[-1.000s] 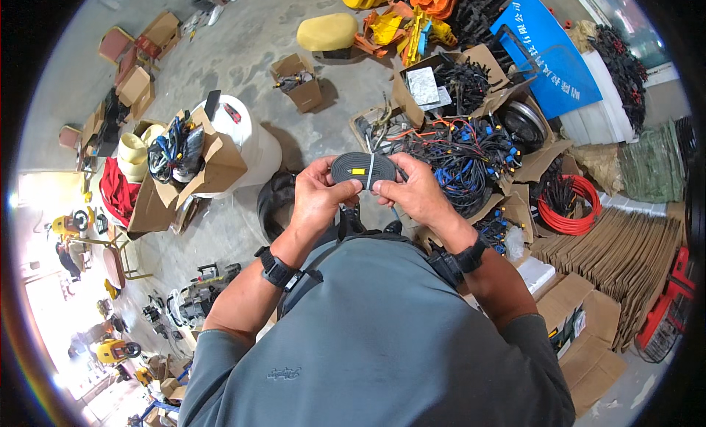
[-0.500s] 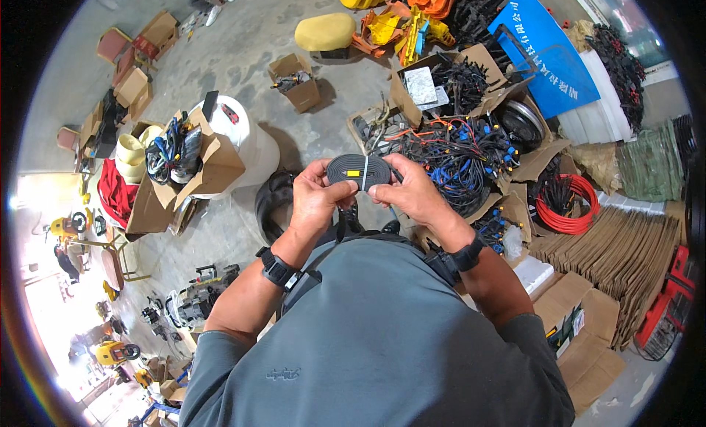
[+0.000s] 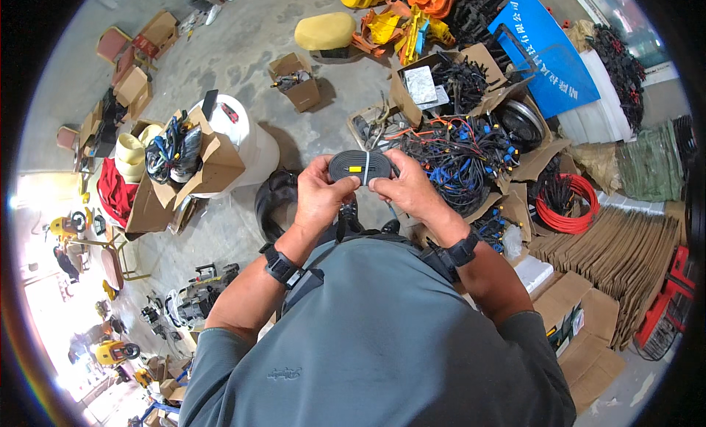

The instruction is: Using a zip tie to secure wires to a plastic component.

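A flat black cable (image 3: 346,163) is wound into an oval coil, held up in front of my body between both hands. A pale tie (image 3: 366,167) runs around its middle, and a small yellow label (image 3: 355,169) shows on its face. My left hand (image 3: 318,195) grips the coil's left end, thumb on the lower edge. At the other end, my right hand (image 3: 412,184) pinches it, its thumb close to the tie. The fingers behind the coil are mostly hidden.
Tangled wire harnesses (image 3: 471,159) lie just beyond my right hand, beside a red hose coil (image 3: 570,206) and stacked cardboard (image 3: 614,258). A white drum (image 3: 257,151) with an open carton (image 3: 213,159) stands left. A black tire (image 3: 268,206) lies near my feet.
The cable coil has risen slightly and tilted a little in my hands. The dark cable end that stuck out by my right fingers is no longer visible. Both hands keep hold.
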Demonstrator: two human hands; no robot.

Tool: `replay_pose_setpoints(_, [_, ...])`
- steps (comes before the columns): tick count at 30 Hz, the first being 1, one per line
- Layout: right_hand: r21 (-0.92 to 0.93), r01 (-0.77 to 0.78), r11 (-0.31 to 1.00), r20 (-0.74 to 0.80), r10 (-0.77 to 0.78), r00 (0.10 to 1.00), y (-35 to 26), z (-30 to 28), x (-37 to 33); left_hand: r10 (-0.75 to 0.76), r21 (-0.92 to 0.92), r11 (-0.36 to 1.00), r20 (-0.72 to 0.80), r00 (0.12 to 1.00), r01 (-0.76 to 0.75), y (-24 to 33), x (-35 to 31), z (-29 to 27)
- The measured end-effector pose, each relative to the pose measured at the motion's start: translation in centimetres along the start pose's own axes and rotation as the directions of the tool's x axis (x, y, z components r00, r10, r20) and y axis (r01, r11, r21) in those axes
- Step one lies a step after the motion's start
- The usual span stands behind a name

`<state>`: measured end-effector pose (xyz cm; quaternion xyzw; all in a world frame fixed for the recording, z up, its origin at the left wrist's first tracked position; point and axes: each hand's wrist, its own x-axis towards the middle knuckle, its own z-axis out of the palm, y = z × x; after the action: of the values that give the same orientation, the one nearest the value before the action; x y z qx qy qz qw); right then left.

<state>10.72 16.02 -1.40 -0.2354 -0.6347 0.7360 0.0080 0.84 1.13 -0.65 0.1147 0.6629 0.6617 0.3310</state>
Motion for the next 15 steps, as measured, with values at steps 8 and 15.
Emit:
replay_pose_setpoints(8, [0.045,-0.017,0.999,0.105,0.012,0.994,0.7,-2.0,0.7,-0.148,-0.098,0.982,0.127,0.981,0.161,0.5,-0.2,-2.0])
replay_pose_setpoints(15, [-0.09,-0.079,0.993,0.159,0.093,0.983,0.1,-2.3,0.4,-0.203,0.11,0.976,0.174,0.964,0.186,1.1,-0.4,-3.3])
